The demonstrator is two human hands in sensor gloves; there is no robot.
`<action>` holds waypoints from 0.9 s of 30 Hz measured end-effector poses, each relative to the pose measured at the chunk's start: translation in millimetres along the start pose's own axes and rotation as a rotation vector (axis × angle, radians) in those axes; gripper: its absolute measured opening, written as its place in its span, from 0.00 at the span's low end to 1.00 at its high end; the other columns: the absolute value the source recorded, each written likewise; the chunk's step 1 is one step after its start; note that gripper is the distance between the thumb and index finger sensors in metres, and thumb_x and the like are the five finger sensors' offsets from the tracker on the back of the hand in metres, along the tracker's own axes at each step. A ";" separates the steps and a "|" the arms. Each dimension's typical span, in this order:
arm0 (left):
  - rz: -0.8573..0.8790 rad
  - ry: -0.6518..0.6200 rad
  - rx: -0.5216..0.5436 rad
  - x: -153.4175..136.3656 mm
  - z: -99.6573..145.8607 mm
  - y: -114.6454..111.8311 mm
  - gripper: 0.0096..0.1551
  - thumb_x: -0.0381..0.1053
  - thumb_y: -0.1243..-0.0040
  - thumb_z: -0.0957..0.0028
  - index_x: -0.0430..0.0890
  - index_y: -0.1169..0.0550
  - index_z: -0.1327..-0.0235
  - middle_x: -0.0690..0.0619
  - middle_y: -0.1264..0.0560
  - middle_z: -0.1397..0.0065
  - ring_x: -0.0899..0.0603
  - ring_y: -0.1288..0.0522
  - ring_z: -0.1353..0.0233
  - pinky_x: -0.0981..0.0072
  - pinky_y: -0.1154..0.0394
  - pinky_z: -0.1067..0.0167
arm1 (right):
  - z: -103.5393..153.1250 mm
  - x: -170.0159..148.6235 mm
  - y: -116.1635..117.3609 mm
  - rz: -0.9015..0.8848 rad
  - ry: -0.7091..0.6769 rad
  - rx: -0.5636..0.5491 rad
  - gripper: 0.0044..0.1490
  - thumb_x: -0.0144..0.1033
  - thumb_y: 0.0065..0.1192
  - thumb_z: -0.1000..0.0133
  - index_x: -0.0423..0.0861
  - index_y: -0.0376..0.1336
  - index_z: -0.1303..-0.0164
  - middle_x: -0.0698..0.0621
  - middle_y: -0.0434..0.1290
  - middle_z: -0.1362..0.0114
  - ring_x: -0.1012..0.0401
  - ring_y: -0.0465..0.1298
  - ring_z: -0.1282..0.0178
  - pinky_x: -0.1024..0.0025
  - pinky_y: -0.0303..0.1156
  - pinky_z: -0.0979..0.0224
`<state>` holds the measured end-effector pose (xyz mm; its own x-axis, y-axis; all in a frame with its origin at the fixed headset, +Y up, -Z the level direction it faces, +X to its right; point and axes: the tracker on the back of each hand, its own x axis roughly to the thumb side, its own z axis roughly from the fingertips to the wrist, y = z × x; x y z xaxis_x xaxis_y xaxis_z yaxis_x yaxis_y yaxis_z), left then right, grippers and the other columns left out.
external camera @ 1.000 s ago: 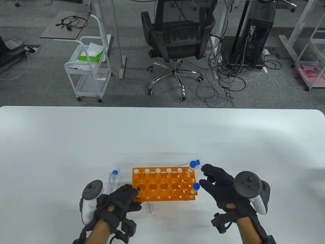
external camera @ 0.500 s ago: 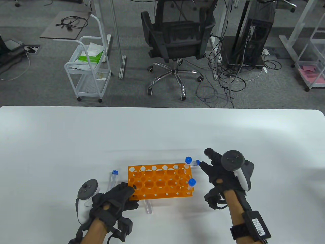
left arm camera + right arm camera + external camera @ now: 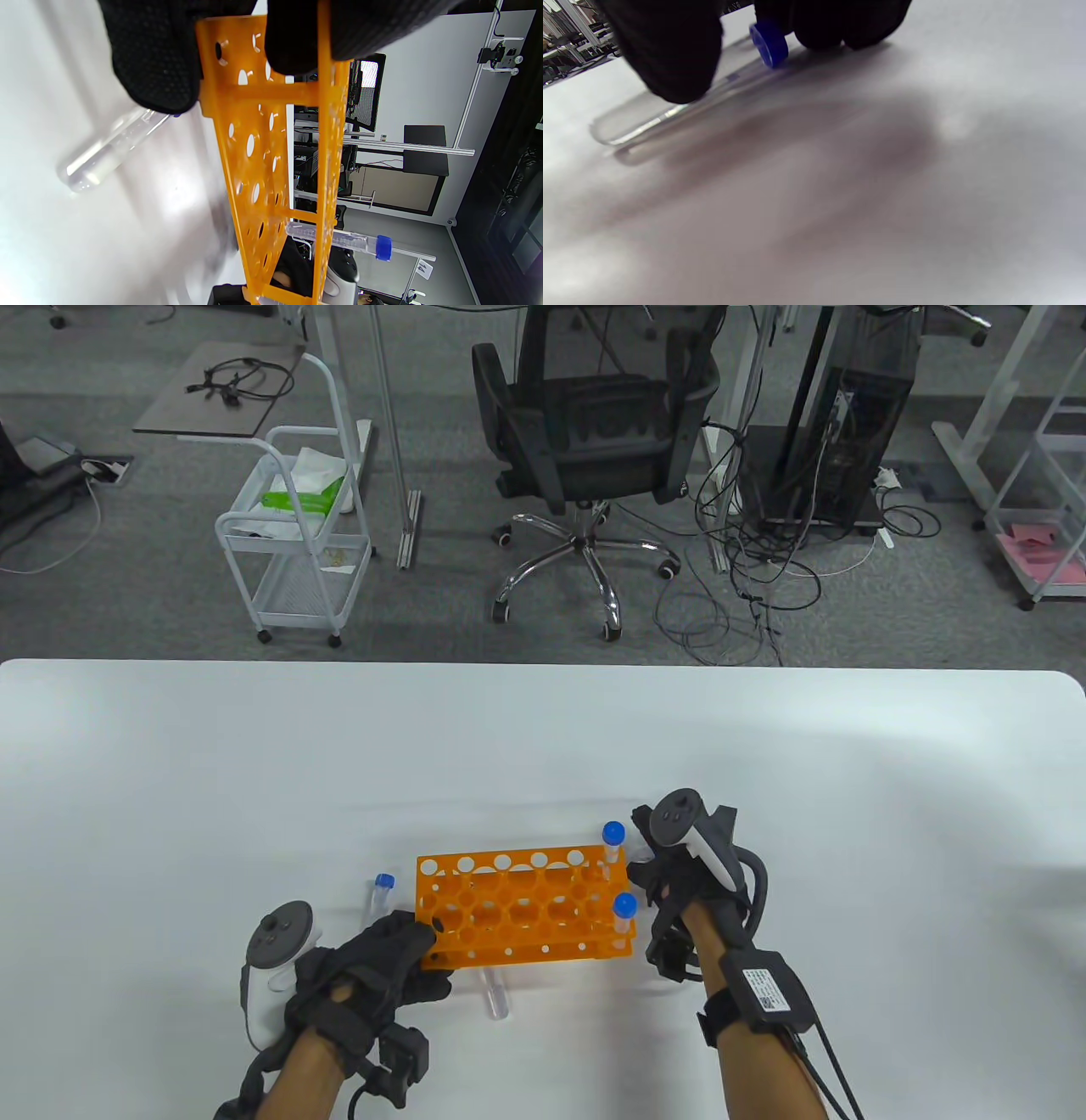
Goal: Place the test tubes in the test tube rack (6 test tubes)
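Observation:
An orange test tube rack point(image 3: 509, 912) stands on the white table point(image 3: 254, 780). Two blue-capped tubes stand in its right end point(image 3: 613, 833) point(image 3: 625, 905); one shows in the left wrist view point(image 3: 348, 239). My left hand point(image 3: 424, 946) grips the rack's left end point(image 3: 271, 148), thumb and fingers on either side of it. My right hand point(image 3: 653, 874) is down on the table behind the rack's right end. In the right wrist view its thumb and fingers point(image 3: 670, 55) close on a lying blue-capped tube point(image 3: 649, 118).
A loose capped tube point(image 3: 379, 899) lies left of the rack. Another tube point(image 3: 495, 997) lies at the rack's front edge, also in the left wrist view point(image 3: 106, 148). An office chair point(image 3: 594, 432) and a white cart point(image 3: 297, 534) stand beyond the table.
My right hand has moved left and away from me, down onto the tube lying behind the rack's right end. My left hand has drawn the rack slightly to the left.

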<state>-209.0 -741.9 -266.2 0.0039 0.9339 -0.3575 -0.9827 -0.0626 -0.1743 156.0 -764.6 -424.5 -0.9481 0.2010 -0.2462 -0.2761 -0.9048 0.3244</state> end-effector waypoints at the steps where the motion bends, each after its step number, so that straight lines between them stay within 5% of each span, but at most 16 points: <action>1: 0.002 0.001 -0.002 0.0 -0.1 0.3 0.24 0.53 0.45 0.49 0.43 0.25 0.46 0.32 0.42 0.24 0.31 0.24 0.35 0.52 0.16 0.46 | -0.7 1.7 0.7 0.052 0.003 -0.026 0.47 0.53 0.71 0.51 0.74 0.48 0.26 0.60 0.52 0.14 0.56 0.61 0.17 0.57 0.61 0.15; 9: 0.000 0.000 -0.002 0.0 0.4 1.3 0.24 0.54 0.45 0.49 0.42 0.26 0.46 0.32 0.42 0.24 0.31 0.24 0.35 0.52 0.17 0.46 | -0.2 3.4 1.6 0.110 -0.032 -0.147 0.30 0.44 0.72 0.50 0.66 0.65 0.37 0.62 0.66 0.23 0.60 0.72 0.28 0.61 0.71 0.22; 21: -0.005 -0.010 0.001 -0.4 -0.5 6.3 0.24 0.53 0.45 0.49 0.42 0.26 0.46 0.32 0.42 0.24 0.31 0.24 0.35 0.52 0.17 0.46 | 28.8 -26.4 -20.1 -0.078 -0.028 -0.051 0.33 0.45 0.62 0.46 0.58 0.57 0.29 0.53 0.67 0.23 0.53 0.73 0.29 0.53 0.73 0.30; 27: -0.006 -0.022 0.002 -0.5 -0.2 6.5 0.24 0.54 0.45 0.49 0.43 0.26 0.46 0.32 0.43 0.24 0.31 0.24 0.35 0.52 0.17 0.46 | 62.2 -45.0 -31.1 -0.230 -0.020 -0.138 0.33 0.50 0.63 0.47 0.58 0.61 0.30 0.53 0.72 0.28 0.54 0.77 0.37 0.55 0.75 0.36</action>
<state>-215.4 -742.8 -267.4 0.0053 0.9419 -0.3358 -0.9830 -0.0568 -0.1748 197.5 -722.2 -366.7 -0.8664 0.4134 -0.2801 -0.4618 -0.8767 0.1344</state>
